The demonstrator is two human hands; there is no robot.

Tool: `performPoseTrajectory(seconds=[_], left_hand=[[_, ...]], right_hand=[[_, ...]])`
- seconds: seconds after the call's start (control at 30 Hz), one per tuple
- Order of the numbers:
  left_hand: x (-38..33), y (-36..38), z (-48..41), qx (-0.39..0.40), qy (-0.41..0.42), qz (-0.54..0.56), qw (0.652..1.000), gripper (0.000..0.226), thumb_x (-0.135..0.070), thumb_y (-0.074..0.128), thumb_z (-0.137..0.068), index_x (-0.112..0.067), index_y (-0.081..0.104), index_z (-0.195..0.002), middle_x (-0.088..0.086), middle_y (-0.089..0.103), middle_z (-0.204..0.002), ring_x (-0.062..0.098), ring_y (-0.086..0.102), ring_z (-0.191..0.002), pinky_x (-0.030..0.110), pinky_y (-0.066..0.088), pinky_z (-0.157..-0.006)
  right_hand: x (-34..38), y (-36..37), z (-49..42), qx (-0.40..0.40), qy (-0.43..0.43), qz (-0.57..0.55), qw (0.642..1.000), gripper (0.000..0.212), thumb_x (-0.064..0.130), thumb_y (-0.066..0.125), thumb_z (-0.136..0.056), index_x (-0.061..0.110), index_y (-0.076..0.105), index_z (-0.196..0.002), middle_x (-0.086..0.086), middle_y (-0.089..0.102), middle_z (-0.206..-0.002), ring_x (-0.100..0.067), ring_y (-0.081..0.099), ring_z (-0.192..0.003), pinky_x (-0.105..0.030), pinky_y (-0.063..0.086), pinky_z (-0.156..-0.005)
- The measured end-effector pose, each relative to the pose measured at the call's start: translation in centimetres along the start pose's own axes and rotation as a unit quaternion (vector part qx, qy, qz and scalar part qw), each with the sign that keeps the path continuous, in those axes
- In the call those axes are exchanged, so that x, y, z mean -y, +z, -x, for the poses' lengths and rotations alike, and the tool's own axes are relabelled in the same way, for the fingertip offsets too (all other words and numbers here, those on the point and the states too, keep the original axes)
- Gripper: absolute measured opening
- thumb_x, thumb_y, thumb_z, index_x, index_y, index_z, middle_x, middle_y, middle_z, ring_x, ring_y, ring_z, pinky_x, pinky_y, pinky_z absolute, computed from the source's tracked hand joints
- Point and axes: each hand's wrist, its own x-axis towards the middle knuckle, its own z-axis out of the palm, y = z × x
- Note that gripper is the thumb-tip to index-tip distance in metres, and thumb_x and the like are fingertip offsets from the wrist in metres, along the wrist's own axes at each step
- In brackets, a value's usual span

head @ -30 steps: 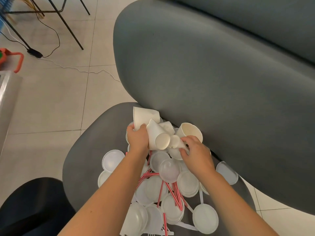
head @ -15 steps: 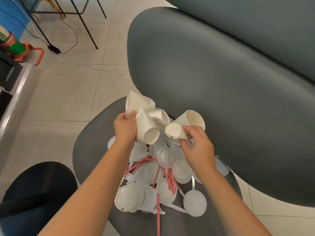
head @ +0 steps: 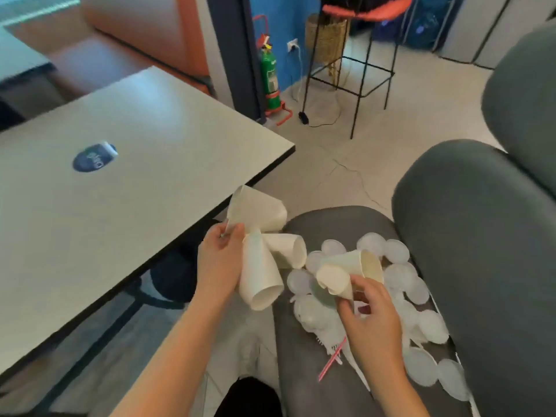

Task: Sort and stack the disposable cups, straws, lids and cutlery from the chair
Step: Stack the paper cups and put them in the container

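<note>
My left hand (head: 221,263) is clenched around three white paper cups (head: 264,251), pinched together near their bases so they fan out: one points up toward the table (head: 120,188), one points right, one hangs mouth-down toward me. This bunch is held in the air over the gap between the table edge and the chair (head: 340,227). My right hand (head: 371,320) grips two more cups (head: 349,270), fingers curled around their narrow ends, one lying with its mouth to the right, the other with its mouth toward my left hand; they sit just above the pile. On the seat beneath lie the lids (head: 397,272), scattered and overlapping against the backrest, with a red-striped straw (head: 331,361) and some white plastic cutlery (head: 355,365) at the near edge of the heap. The picture is motion-blurred, so I can't count the lids.
</note>
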Motion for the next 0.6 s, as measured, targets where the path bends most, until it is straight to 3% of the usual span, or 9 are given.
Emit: performPoseTrajectory(seconds=[0.17,0.3,0.4,0.47,0.6], left_hand=[[0.0,-14.3,1.0,-0.163,-0.011,0.049,0.985,0.026,-0.037,0.053,-0.095,-0.02,0.059,-0.113,-0.004,0.066,-0.103,0.006,0.063,-0.084,0.024,0.048,-0.062],[1.6,-26.2,2.8,-0.29,-0.022,0.104,0.951,0.013,-0.036,0.052,-0.096,-0.026,0.06,-0.101,-0.005,0.066,-0.095,0.009,0.062,-0.08,0.025,0.049,-0.063],[3.8,-34.5,3.7,-0.374,-0.033,0.114,0.92,0.02,-0.037,0.051,-0.096,-0.024,0.061,-0.108,-0.002,0.066,-0.099,0.014,0.063,-0.086,0.031,0.052,-0.07],[6.0,-40.9,3.3,-0.419,-0.042,0.113,0.9,0.026,-0.037,0.05,-0.096,-0.02,0.058,-0.115,-0.001,0.064,-0.102,0.016,0.062,-0.09,0.034,0.051,-0.073],[11.2,-51.4,-0.9,-0.46,-0.094,0.105,0.877,0.031,-0.036,0.047,-0.097,-0.015,0.054,-0.119,0.005,0.058,-0.112,0.024,0.057,-0.098,0.041,0.049,-0.084]], right_hand=[[7.2,8.0,2.2,0.151,-0.093,-0.016,0.984,0.032,0.012,0.072,-0.08,0.034,0.063,-0.101,0.012,0.06,-0.106,-0.005,0.057,-0.093,-0.012,0.04,-0.072],[14.1,15.8,4.8,0.274,-0.168,-0.03,0.946,0.03,0.018,0.071,-0.083,0.038,0.062,-0.102,0.021,0.058,-0.107,0.003,0.055,-0.095,-0.011,0.041,-0.072],[18.5,21.9,7.2,0.332,-0.219,-0.04,0.916,0.027,0.018,0.071,-0.083,0.033,0.065,-0.104,0.019,0.059,-0.106,-0.001,0.057,-0.092,-0.011,0.043,-0.075],[21.5,27.0,9.6,0.373,-0.24,-0.036,0.896,0.027,0.017,0.07,-0.082,0.032,0.065,-0.105,0.019,0.058,-0.107,-0.003,0.059,-0.09,-0.018,0.047,-0.075],[25.9,36.3,13.5,0.419,-0.275,-0.019,0.865,0.029,0.015,0.071,-0.08,0.031,0.065,-0.104,0.02,0.057,-0.109,0.002,0.057,-0.089,-0.006,0.04,-0.071]])
